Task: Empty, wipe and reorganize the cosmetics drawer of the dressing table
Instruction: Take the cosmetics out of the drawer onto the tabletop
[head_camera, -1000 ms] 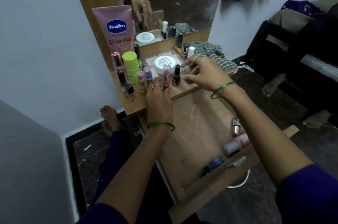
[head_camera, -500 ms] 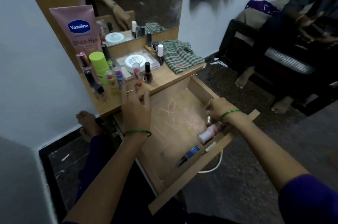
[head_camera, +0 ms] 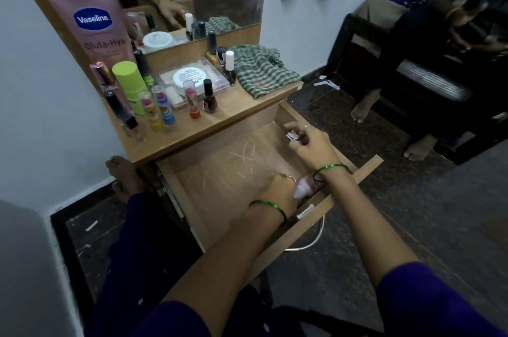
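Note:
The wooden drawer (head_camera: 220, 180) of the dressing table is pulled out, its floor scratched and mostly bare. My right hand (head_camera: 313, 147) hovers over the drawer's right side, pinching a small silver-capped bottle (head_camera: 293, 135). My left hand (head_camera: 277, 193) reaches down to the drawer's front edge, its fingertips hidden. A pink bottle (head_camera: 301, 190) lies right beside it, and a small white clip-like item (head_camera: 305, 211) rests against the front wall. Whether my left hand grips anything is not visible.
On the tabletop (head_camera: 242, 108) stand a Vaseline tube (head_camera: 93, 23), a green container (head_camera: 129, 81), lip balm tubes (head_camera: 159, 108), a dark nail polish (head_camera: 210, 97), a white jar (head_camera: 189, 75) and a checked cloth (head_camera: 264, 72). A person's feet (head_camera: 362, 108) are on the floor at right.
My right hand has lifted the small silver-capped bottle from the drawer's front right toward the back right. My left hand dropped from the tabletop edge into the drawer's front.

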